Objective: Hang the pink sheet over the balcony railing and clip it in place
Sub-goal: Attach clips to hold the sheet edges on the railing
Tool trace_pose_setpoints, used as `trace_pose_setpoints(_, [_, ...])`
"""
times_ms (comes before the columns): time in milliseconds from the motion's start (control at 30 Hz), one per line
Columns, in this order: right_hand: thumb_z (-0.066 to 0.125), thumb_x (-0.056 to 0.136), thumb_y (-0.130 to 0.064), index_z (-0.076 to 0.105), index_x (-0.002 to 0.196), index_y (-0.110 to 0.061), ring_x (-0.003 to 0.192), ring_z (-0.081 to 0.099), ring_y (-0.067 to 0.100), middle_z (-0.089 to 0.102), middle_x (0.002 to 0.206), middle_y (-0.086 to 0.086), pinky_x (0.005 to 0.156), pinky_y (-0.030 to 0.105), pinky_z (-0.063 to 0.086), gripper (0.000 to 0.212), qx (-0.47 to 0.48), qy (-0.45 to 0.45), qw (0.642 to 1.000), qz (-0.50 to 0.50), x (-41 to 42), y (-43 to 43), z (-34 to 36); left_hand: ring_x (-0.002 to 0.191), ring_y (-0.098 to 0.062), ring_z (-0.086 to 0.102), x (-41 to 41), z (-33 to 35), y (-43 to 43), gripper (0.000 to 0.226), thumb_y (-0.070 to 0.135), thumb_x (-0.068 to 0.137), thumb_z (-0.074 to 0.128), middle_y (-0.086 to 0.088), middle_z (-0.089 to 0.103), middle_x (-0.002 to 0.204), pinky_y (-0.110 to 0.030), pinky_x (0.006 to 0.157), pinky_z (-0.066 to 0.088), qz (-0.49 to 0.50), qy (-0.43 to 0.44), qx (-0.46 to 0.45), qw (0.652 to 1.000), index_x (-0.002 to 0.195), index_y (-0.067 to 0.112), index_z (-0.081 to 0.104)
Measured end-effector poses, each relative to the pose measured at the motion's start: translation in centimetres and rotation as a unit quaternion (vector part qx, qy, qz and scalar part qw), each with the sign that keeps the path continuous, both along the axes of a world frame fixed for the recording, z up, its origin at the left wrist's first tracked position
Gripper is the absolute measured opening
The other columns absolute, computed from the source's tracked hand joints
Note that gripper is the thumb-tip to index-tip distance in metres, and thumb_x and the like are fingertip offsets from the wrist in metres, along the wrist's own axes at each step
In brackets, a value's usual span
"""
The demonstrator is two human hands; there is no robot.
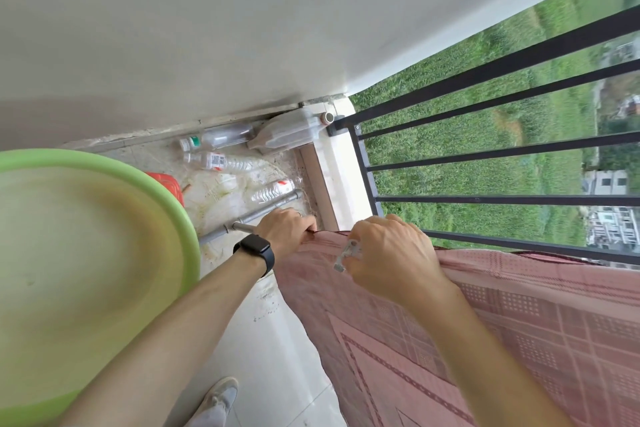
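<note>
The pink patterned sheet [485, 322] hangs draped over the top of the black balcony railing [485, 199], on the near side. My left hand [287, 230], with a black watch on the wrist, grips the sheet's left top corner at the rail. My right hand [388, 253] sits just to the right on the sheet's top edge and holds a metal clip [348, 253] between its fingers. The clip's jaws are partly hidden by my fingers.
A large green basin [86, 270] fills the left. Several empty plastic bottles [221, 159], a clear jug [287, 133] and a metal pipe [249, 218] lie on the floor by the wall corner. My shoe [221, 395] is below. Fields lie beyond the bars.
</note>
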State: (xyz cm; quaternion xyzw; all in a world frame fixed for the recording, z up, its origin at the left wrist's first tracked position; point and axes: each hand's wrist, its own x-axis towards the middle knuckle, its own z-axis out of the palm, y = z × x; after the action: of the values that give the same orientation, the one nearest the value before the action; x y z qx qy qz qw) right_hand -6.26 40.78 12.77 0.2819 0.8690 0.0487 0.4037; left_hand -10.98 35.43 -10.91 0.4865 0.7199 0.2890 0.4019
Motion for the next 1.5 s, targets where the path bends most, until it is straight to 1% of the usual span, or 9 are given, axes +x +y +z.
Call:
trace_pose_setpoints(167, [0.068, 0.091, -0.036, 0.064, 0.123, -0.023, 0.103, 0.065, 0.019, 0.071, 0.112, -0.001, 0.087, 0.036, 0.056, 0.034, -0.020, 0.115, 0.992, -0.050, -2.9, 2.1, -2.0, 0.088, -0.026, 0.059, 0.2, -0.9, 0.2, 0.022, 0.034, 0.099, 0.050, -0.003, 0.061, 0.084, -0.034, 0.079, 0.045, 0.033, -0.017, 0.023, 0.999, 0.108, 0.031, 0.070])
trace_pose_setpoints(300, [0.078, 0.085, -0.031, 0.075, 0.108, -0.018, 0.087, 0.070, 0.016, 0.076, 0.099, 0.000, 0.077, 0.026, 0.057, 0.026, -0.011, 0.083, 0.993, -0.087, -4.8, 3.4, -5.8, 0.090, -0.027, 0.054, 0.5, -1.2, -0.5, 0.025, 0.039, 0.100, 0.048, -0.006, 0.057, 0.087, -0.036, 0.080, 0.047, 0.064, -0.064, 0.011, 0.996, 0.108, 0.036, 0.072])
trace_pose_setpoints(467, [0.078, 0.083, -0.019, 0.077, 0.092, -0.013, 0.065, 0.062, 0.006, 0.075, 0.090, 0.000, 0.056, 0.015, 0.048, 0.011, 0.016, 0.025, 0.996, -0.084, -5.1, 4.2, -9.0, 0.085, -0.028, 0.054, 0.1, -2.0, -0.8, 0.023, 0.038, 0.096, 0.047, 0.003, 0.049, 0.073, -0.043, 0.075, 0.051, 0.066, -0.098, 0.007, 0.993, 0.079, 0.040, 0.063])
trace_pose_setpoints(567, [0.075, 0.085, -0.014, 0.075, 0.094, -0.014, 0.070, 0.064, 0.015, 0.073, 0.089, 0.004, 0.064, 0.026, 0.058, 0.009, 0.021, 0.010, 0.998, -0.066, -5.6, 3.9, -10.4, 0.083, -0.024, 0.049, 0.0, -2.6, -1.0, 0.034, 0.029, 0.096, 0.050, 0.012, 0.040, 0.063, -0.044, 0.073, 0.049, 0.061, -0.092, 0.019, 0.994, 0.062, 0.034, 0.051])
trace_pose_setpoints(933, [0.064, 0.091, -0.006, 0.053, 0.080, -0.008, 0.058, 0.048, 0.011, 0.051, 0.070, 0.002, 0.052, 0.021, 0.041, 0.015, -0.015, -0.067, 0.998, -0.010, -6.8, 2.8, -13.0, 0.085, -0.023, 0.048, -1.1, -2.6, -0.8, 0.026, 0.030, 0.102, 0.046, 0.000, 0.041, 0.083, -0.029, 0.073, 0.034, 0.014, -0.066, 0.026, 0.997, 0.110, 0.029, 0.071])
trace_pose_setpoints(1133, [0.058, 0.098, -0.018, 0.053, 0.087, -0.010, 0.077, 0.058, 0.023, 0.054, 0.078, 0.003, 0.073, 0.033, 0.056, 0.015, -0.023, -0.085, 0.996, -0.013, -5.5, 3.6, -14.2, 0.086, -0.024, 0.058, -1.3, -2.3, -0.1, 0.026, 0.022, 0.094, 0.049, -0.003, 0.066, 0.086, -0.037, 0.077, 0.049, 0.055, -0.154, 0.000, 0.986, 0.097, 0.032, 0.073])
trace_pose_setpoints(1300, [0.061, 0.098, -0.033, 0.047, 0.129, -0.008, 0.088, 0.059, 0.024, 0.065, 0.103, 0.008, 0.074, 0.034, 0.051, 0.042, -0.056, -0.038, 0.997, -0.045, -3.3, 3.0, -13.5, 0.097, -0.018, 0.064, -1.5, -1.9, -1.3, 0.026, 0.020, 0.095, 0.050, 0.006, 0.069, 0.105, -0.036, 0.083, 0.053, 0.075, -0.159, -0.078, 0.981, 0.110, 0.027, 0.070])
trace_pose_setpoints(1400, [0.055, 0.099, -0.028, 0.051, 0.134, -0.017, 0.109, 0.059, 0.024, 0.060, 0.123, 0.002, 0.086, 0.038, 0.054, 0.037, -0.036, 0.061, 0.997, -0.042, -1.2, 0.8, -12.0, 0.102, -0.019, 0.062, -2.3, -1.0, -3.2, 0.025, 0.026, 0.094, 0.049, 0.007, 0.067, 0.112, -0.036, 0.084, 0.053, 0.088, -0.120, -0.107, 0.983, 0.110, 0.034, 0.067])
trace_pose_setpoints(1500, [0.050, 0.099, -0.026, 0.063, 0.123, -0.021, 0.106, 0.059, 0.023, 0.065, 0.115, -0.002, 0.074, 0.035, 0.048, 0.028, -0.045, 0.187, 0.978, -0.081, 1.4, -2.2, -8.8, 0.110, -0.022, 0.059, -3.4, 1.9, -5.8, 0.030, 0.026, 0.092, 0.051, 0.001, 0.065, 0.121, -0.036, 0.089, 0.050, 0.073, -0.073, -0.127, 0.986, 0.117, 0.033, 0.064])
